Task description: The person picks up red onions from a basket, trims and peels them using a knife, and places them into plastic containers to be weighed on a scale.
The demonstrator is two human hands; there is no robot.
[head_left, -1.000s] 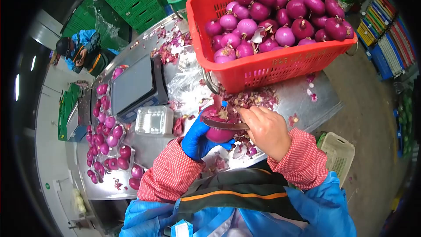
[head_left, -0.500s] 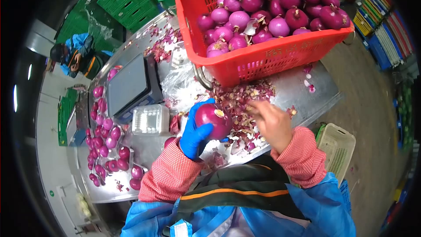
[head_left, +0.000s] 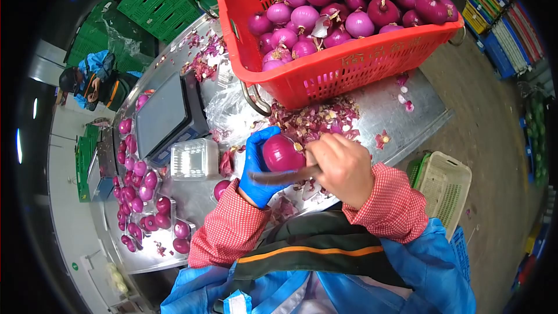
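My left hand (head_left: pixel 254 166), in a blue glove, is closed around a red onion (head_left: pixel 283 153) over the near part of the metal table. In my bare right hand (head_left: pixel 343 166) is a knife (head_left: pixel 282 177) with a dark, stained blade. The blade points left and lies across the lower side of the onion, close to the gloved fingers. Onion skins (head_left: pixel 325 117) are heaped on the table just beyond both hands. Another red onion (head_left: pixel 221 189) rests beside my left wrist.
A red basket (head_left: pixel 372 67) full of red onions stands at the back. Left are a scale (head_left: pixel 164 119), a clear plastic box (head_left: pixel 195 159) and several packed onions (head_left: pixel 139 192). A beige basket (head_left: pixel 444 192) stands right. Another person (head_left: pixel 96 78) is at far left.
My right hand has moved left and down to the onion, and the knife in it now shows across the onion. The onion's top has turned to the right in my left hand.
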